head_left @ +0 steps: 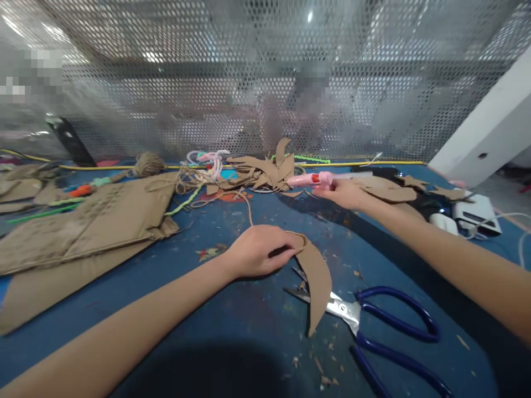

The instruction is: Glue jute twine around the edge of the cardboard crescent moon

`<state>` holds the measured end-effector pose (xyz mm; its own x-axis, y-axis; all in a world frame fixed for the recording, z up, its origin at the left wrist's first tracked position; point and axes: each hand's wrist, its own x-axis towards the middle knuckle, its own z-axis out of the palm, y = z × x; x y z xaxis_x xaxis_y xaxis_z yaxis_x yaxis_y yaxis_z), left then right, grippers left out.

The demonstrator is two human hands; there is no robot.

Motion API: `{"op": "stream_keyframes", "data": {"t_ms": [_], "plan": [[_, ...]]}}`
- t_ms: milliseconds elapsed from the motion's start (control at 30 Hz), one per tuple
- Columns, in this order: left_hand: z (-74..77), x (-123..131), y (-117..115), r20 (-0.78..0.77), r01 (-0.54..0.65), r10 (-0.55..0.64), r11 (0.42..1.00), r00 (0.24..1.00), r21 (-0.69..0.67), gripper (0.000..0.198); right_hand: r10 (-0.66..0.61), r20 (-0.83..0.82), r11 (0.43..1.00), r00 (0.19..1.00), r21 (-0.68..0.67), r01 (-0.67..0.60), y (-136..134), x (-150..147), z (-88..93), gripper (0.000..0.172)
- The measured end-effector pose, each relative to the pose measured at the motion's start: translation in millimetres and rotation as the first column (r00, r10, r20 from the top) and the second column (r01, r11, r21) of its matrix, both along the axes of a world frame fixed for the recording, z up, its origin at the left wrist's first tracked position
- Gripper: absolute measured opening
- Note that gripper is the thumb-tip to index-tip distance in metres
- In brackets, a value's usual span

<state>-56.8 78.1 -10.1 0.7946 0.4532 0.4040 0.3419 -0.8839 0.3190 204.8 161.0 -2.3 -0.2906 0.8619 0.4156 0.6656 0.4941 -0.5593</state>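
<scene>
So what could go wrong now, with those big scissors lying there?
The metal scissors with dark-blue handles lie open under the crescent of brown cardboard, so the left hand might get nicked by a blade tip.

The pink tool in the right hand looks like a glue gun; if it's hot, its nozzle could burn a finger.

The thin tan twine leads from the left hand toward a messy tangle, so it might snag.

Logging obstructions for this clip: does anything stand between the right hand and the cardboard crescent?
Nothing visible does: blue tabletop lies between the right hand, holding the pink tool, and the crescent. The left hand holds the crescent's far end; the scissors lie partly beneath it, outside that gap.
</scene>
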Motion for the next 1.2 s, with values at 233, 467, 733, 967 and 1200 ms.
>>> {"op": "stream_keyframes", "data": {"t_ms": [233, 467, 733, 967, 1200], "plan": [[3.5, -4, -2, -0.048, -0.06, 0.062, 0.997, 0.997, 0.039, 0.03, 0.094, 0.064, 0.991, 0.994, -0.099, -0.087, 16, -16, -21.4, 0.034], [0.8, -1, -3, -0.091, -0.228, 0.24, 0.965, 0.967, 0.129, 0.028, 0.126, 0.194, 0.991, 0.973, 0.016, -0.132, 10, -25, -31.6, 0.027], [-1.7, -1, 4, -0.137, -0.338, 0.346, 0.938, 0.928, 0.081, 0.033, -0.176, 0.029, 0.937, 0.984, 0.31, 0.159, -41, -4, -31.9, 0.037], [3.2, -6, 11, -0.123, -0.271, 0.245, 0.913, 0.962, -0.305, 0.029, -0.152, 0.066, 0.931, 0.986, 0.346, 0.12, -121, 23, -28.2, 0.022], [10.4, -3, 18, -0.1, -0.318, 0.309, 0.821, 0.946, -0.475, 0.034, -0.184, -0.026, 0.891, 0.983, 0.418, 0.178, -148, 22, -7.0, 0.015]]}}
